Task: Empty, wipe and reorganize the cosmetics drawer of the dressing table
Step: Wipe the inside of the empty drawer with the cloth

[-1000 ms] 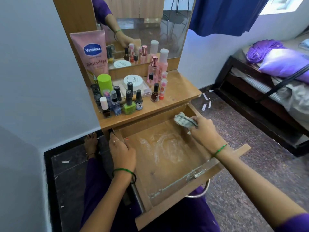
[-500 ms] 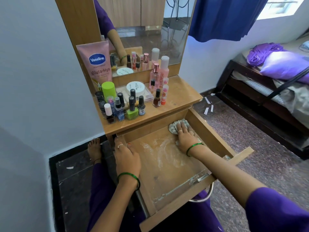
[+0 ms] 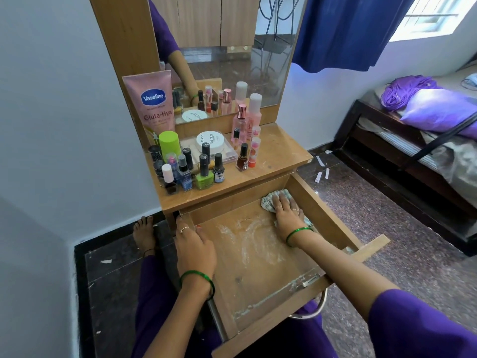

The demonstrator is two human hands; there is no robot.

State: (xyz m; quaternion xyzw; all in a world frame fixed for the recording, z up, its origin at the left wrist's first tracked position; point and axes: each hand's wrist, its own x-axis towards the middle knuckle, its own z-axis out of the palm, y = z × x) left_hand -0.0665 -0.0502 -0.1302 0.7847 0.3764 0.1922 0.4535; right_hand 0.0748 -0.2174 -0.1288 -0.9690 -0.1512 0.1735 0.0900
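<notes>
Dusty wooden drawer [image 3: 258, 257], speckled floor [image 3: 402, 228]

You see: pale wall [image 3: 51, 99] left | dark speckled floor [image 3: 413, 254] | bed [image 3: 413, 140] right, purple pillow [image 3: 438, 109] | blue curtain [image 3: 348, 29] | bright window [image 3: 433, 14]

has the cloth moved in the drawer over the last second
Yes. The cloth went from held up near the drawer's right wall down onto the floor in the back right corner, where the right hand presses it flat.

Home bedroom: bed [image 3: 423, 140]; dressing table [image 3: 278, 153]
</notes>
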